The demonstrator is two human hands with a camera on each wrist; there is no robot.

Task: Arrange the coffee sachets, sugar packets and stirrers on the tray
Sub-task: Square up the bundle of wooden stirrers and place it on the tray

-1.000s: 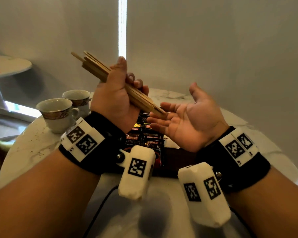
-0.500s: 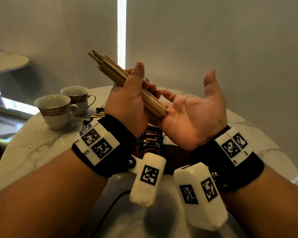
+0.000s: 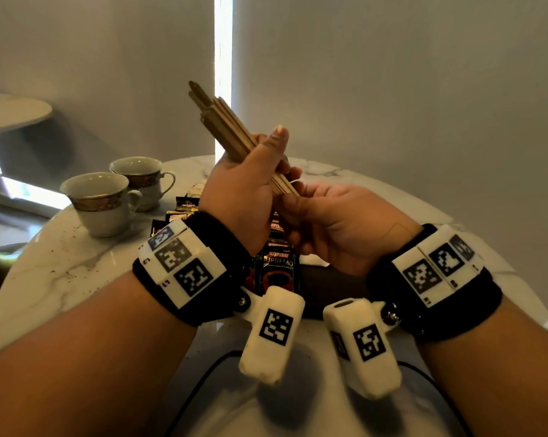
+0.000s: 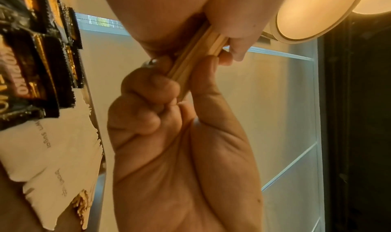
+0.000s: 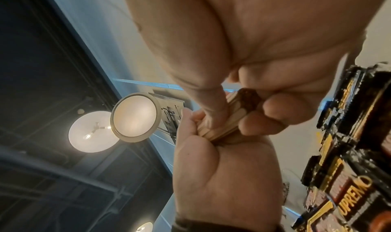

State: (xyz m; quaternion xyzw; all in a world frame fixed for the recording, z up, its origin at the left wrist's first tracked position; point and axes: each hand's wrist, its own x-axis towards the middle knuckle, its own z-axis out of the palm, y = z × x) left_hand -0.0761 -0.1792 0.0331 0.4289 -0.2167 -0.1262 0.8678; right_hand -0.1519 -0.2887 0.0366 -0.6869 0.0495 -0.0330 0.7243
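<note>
Gripping the stirrers (image 3: 231, 134) mid-bundle, the left hand (image 3: 244, 197) had its fingers (image 4: 148, 91) curled round one side and thumb up the other, long ends poking out above the thumb. The right hand (image 3: 339, 225) had its fingers (image 5: 273, 108) closed round the short lower ends. Both hovered over the coffee sachets (image 3: 277, 269).

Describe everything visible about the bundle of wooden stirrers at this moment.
The stirrers are a tight bundle of flat, pale wooden sticks, tilted up and away to the left, held in the air above the coffee sachets. The left hand grips the middle; the right hand curls round the lower ends. The upper tips sit uneven.
</note>
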